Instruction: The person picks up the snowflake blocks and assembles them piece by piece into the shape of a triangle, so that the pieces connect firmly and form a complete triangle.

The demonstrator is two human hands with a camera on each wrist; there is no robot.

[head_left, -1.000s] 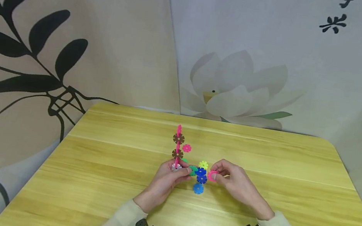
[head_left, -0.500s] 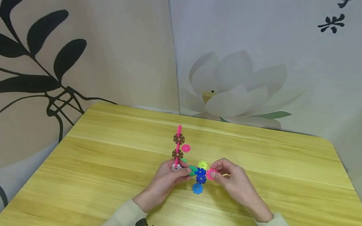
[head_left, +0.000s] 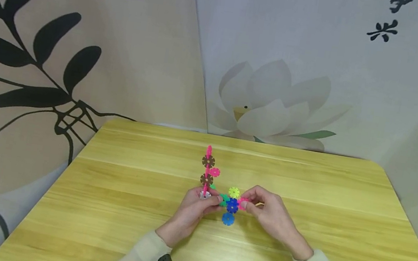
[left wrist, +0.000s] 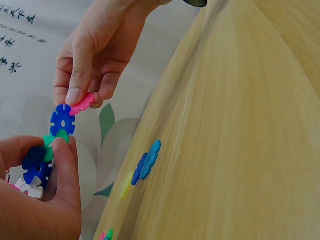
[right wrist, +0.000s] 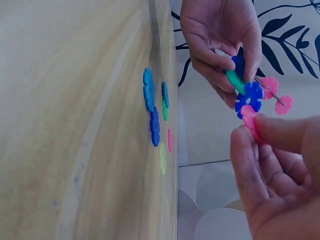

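Note:
My left hand (head_left: 189,211) grips a chain of plastic snowflake discs between thumb and fingers. From the white disc (left wrist: 31,189) the chain runs through a blue disc and a green disc (left wrist: 56,141) to a blue end disc (left wrist: 62,120). Its other part, pink discs alternating with brown discs (head_left: 208,161), stretches away beyond the hand. My right hand (head_left: 275,217) pinches a pink snowflake disc (left wrist: 82,104) by thumb and fingertips, its edge right at the blue end disc's rim. Fingers hide part of the chain's middle.
Loose discs lie on the wooden table (head_left: 121,198) under and behind the hands: a light blue disc (head_left: 228,219), a yellow disc (head_left: 234,192), a dark blue disc (right wrist: 155,126), a pink disc (head_left: 215,172) and green ones. A printed wall stands behind the table's far edge.
My right hand has brought the pink disc leftward to the blue end disc. The held chain has shifted slightly, its blue end now overlapping the loose dark blue disc in the head view.

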